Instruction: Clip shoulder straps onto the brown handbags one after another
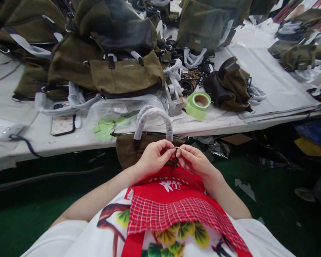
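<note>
My left hand (154, 157) and my right hand (194, 160) meet close over my lap, fingers pinched together on a small metal ring (177, 148) with a dark piece hanging below it. Just beyond them an olive canvas bag (128, 150) with plastic-wrapped handles (153, 121) hangs against the table's front edge. A red checked apron (173, 207) lies under my wrists.
The white table (29, 135) bears piles of olive bags (115, 67), a green tape roll (198, 105), a tape dispenser (173, 100), a phone (62, 123), a plastic bag with green slips (109, 121) and black hardware (188, 78). The floor is green (270, 200).
</note>
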`<state>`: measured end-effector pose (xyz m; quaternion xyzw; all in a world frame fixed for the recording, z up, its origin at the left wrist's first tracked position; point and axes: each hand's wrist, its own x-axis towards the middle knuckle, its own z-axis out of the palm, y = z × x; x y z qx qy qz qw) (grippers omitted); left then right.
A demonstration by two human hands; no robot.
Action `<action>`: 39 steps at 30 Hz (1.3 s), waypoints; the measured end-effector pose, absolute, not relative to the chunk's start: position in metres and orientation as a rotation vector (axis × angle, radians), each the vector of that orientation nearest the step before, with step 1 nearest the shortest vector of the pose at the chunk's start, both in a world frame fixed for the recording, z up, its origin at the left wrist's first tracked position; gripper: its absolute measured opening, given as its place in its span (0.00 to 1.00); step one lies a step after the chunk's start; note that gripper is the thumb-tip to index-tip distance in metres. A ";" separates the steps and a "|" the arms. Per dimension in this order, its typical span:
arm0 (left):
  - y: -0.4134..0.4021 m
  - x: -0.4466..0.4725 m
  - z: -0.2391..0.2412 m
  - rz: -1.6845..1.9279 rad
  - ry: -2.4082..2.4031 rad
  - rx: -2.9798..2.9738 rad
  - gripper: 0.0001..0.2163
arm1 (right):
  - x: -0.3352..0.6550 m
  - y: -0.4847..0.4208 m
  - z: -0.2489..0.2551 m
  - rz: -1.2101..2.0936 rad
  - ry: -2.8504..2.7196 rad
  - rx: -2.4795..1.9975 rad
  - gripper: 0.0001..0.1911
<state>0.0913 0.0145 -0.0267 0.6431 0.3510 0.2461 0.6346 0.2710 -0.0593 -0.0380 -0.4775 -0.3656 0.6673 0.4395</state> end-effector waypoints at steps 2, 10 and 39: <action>0.013 0.092 -0.029 0.509 0.751 1.297 0.09 | 0.271 -0.058 -0.036 1.643 -0.913 -1.191 0.18; 0.020 0.088 -0.021 0.475 0.723 1.717 0.06 | 0.273 -0.056 -0.030 1.640 -0.973 -1.288 0.23; 0.092 0.124 -0.040 0.286 1.325 2.075 0.15 | 0.245 -0.016 -0.073 1.873 -0.442 -1.138 0.12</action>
